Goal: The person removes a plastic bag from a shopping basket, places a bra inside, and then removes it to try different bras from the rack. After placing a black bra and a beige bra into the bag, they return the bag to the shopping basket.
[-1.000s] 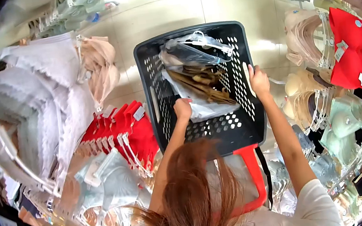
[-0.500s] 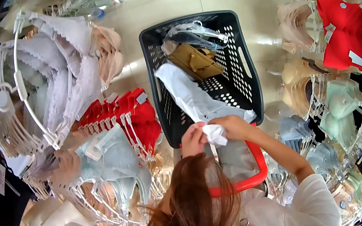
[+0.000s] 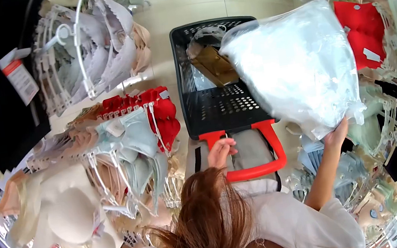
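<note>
My right hand (image 3: 336,136) grips the bottom edge of a large translucent plastic bag (image 3: 297,67). The bag is spread and puffed out, raised to the right of a black shopping basket (image 3: 192,117) and covering part of its right side. My left hand (image 3: 221,152) is near the left side of the basket's red handle (image 3: 258,170), fingers loosely bent and apart, with nothing seen in them. Inside the basket lie a mustard-brown folded item (image 3: 215,65) and a clear plastic package (image 3: 206,36). Hair hides part of my left arm.
Racks of hanging bras line both sides: lilac ones (image 3: 104,30) and red ones (image 3: 163,111) on the left, a red one (image 3: 362,32) on the right. A paper price tag (image 3: 21,82) hangs at upper left. Pale floor tiles (image 3: 181,4) stretch ahead.
The bag, bunched between both hands over the basket before, has swung up and right in my right hand and spread out. My left hand has let go of it. The view has shifted.
</note>
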Demonstrator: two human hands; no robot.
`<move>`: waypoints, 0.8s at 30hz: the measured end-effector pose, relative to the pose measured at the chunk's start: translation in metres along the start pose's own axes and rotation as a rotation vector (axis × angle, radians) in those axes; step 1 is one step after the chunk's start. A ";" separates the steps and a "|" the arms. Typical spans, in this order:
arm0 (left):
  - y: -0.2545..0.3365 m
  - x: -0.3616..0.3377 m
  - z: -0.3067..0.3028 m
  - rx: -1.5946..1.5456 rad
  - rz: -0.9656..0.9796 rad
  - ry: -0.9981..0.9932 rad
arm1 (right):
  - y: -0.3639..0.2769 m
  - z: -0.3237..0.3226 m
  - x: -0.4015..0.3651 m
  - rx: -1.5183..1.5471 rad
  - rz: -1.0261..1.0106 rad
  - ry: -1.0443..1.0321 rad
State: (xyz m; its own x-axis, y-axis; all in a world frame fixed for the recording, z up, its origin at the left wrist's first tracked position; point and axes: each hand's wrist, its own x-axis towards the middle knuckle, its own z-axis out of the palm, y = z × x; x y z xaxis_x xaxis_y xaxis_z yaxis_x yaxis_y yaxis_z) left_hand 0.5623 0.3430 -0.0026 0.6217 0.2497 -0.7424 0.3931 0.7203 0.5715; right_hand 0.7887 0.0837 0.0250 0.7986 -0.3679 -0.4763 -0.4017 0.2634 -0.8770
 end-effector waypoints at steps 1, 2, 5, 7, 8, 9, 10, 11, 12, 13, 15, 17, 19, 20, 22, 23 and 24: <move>0.005 0.000 0.004 -0.049 0.030 -0.040 | -0.005 0.003 -0.013 0.133 0.094 -0.055; 0.009 0.003 0.008 -0.041 0.057 -0.055 | -0.015 0.005 -0.026 0.215 0.176 -0.070; 0.017 0.025 0.011 -0.204 0.077 0.020 | -0.033 -0.007 -0.043 0.326 0.250 -0.243; 0.059 0.038 0.005 -0.483 -0.096 -0.224 | -0.044 -0.012 -0.053 0.297 0.195 -0.300; 0.084 0.037 0.005 -0.539 -0.159 -0.309 | -0.051 -0.009 -0.058 0.214 0.151 -0.315; 0.104 0.035 0.005 -0.598 -0.225 -0.386 | -0.060 -0.005 -0.063 0.125 0.114 -0.331; 0.113 0.042 -0.007 -0.575 -0.198 -0.506 | -0.069 0.000 -0.069 0.098 0.083 -0.370; 0.117 0.046 -0.015 -0.549 -0.168 -0.625 | -0.075 0.003 -0.073 0.074 0.052 -0.413; 0.132 0.029 0.000 -0.414 -0.077 -0.456 | -0.077 -0.001 -0.069 0.049 0.020 -0.427; 0.145 0.013 0.016 -0.279 0.017 -0.289 | -0.079 -0.004 -0.064 0.069 0.011 -0.422; 0.147 -0.001 0.016 -0.275 0.077 -0.359 | -0.085 -0.019 -0.054 0.037 -0.079 -0.361; 0.146 -0.014 0.027 0.015 0.388 -0.376 | -0.093 -0.045 -0.046 0.074 -0.140 -0.322; 0.143 -0.031 0.063 0.062 0.434 -0.380 | -0.106 -0.077 -0.039 0.028 -0.225 -0.303; 0.141 -0.041 0.084 0.098 0.476 -0.368 | -0.115 -0.094 -0.040 -0.066 -0.250 -0.265; 0.134 -0.055 0.124 0.249 0.534 -0.420 | -0.107 -0.156 -0.006 -0.526 -0.547 -0.229; 0.132 -0.064 0.146 0.399 0.606 -0.459 | -0.106 -0.182 0.004 -0.740 -0.740 -0.204; 0.125 -0.085 0.180 0.468 0.651 -0.459 | -0.118 -0.199 -0.005 -0.730 -0.739 -0.178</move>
State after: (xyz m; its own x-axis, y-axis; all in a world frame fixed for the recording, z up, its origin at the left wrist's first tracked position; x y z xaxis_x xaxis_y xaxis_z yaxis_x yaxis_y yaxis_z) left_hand 0.6805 0.2953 0.1956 0.9845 0.1604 -0.0705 0.0431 0.1680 0.9848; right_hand 0.7435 -0.1228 0.1187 0.9855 -0.0660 0.1565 0.0869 -0.5958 -0.7984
